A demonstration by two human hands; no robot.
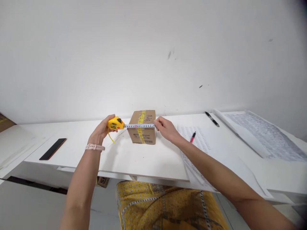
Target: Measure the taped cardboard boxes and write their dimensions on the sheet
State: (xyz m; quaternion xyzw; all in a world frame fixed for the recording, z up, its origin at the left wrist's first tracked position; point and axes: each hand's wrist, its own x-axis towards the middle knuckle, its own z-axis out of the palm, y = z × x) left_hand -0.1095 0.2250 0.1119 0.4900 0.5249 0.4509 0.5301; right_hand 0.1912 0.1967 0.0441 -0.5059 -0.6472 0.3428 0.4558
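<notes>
My left hand point(104, 127) is closed around the yellow case of a tape measure point(115, 123), left of a small cardboard box point(148, 135). The blade point(134, 126) is pulled out to the right and spans the box's top near its front edge. At the box's right side, the fingers of my right hand point(167, 127) pinch the blade's end. Yellow tape and dark handwriting mark the box's top, and print shows on its front. A yellow strap dangles under the tape measure.
A dark phone-like slab point(53, 149) lies left on the white table point(148, 163). To the right are printed sheets point(202, 140), a red pen point(192, 137), a black marker point(212, 119) and a wrapped stack point(271, 135). The wall point(144, 57) stands behind.
</notes>
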